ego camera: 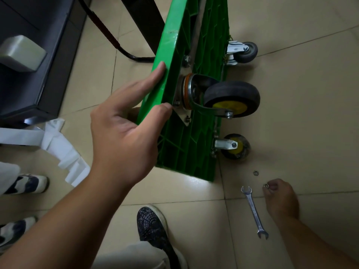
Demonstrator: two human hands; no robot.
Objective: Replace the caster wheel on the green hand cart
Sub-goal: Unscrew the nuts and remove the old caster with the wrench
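Observation:
The green hand cart (206,55) stands tipped on its side, with its ribbed underside facing right. My left hand (126,121) grips its upper edge, thumb beside the mounting plate of a large black caster wheel with a yellow hub (233,98). A smaller yellow-hubbed caster (236,146) sits lower down and a grey caster (246,51) farther back. Down on the floor tiles, my right hand (279,197) pinches a small nut (265,185). Another nut (255,172) lies just beyond it. A silver open-end wrench (254,210) lies left of my right hand.
My dark mesh shoe (153,228) is planted below the cart. Another person's white-and-navy shoes (25,183) stand at the left edge. White crumpled paper (60,148) lies on the floor beside a dark cabinet (35,65). A black tube frame (108,35) runs behind the cart.

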